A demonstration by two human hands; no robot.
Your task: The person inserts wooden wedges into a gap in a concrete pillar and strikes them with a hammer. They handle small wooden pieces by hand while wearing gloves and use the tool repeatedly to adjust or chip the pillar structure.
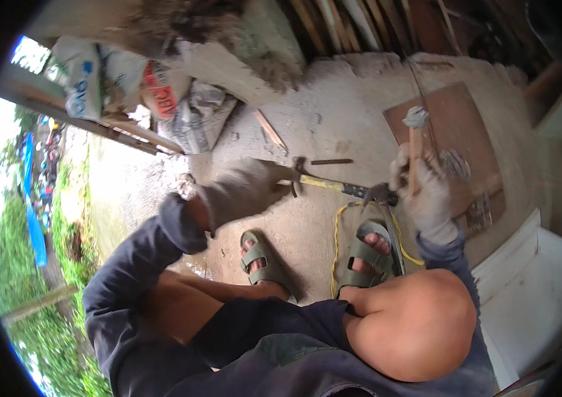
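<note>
My right hand [426, 198], in a pale work glove, is closed round a wooden stick [416, 155] held upright, a grey lump on its top end. Behind it a flat brown board [482, 159] lies on the concrete, with a grey patch on it. My left hand [248, 188], gloved too, is smeared by motion; its fingers cannot be made out. It reaches beside the head of a claw hammer [324, 183] with a yellow and black handle. I cannot tell whether it touches the hammer. A short ribbed steel bar [332, 161] lies just beyond.
A dark metal tool head [379, 195] and a yellow cord [335, 245] lie by my right sandal [363, 261]. A wood strip [270, 131] is farther off. Sacks [162, 89] stand upper left beside a wooden rail. A white panel-like container [535, 284] is at right.
</note>
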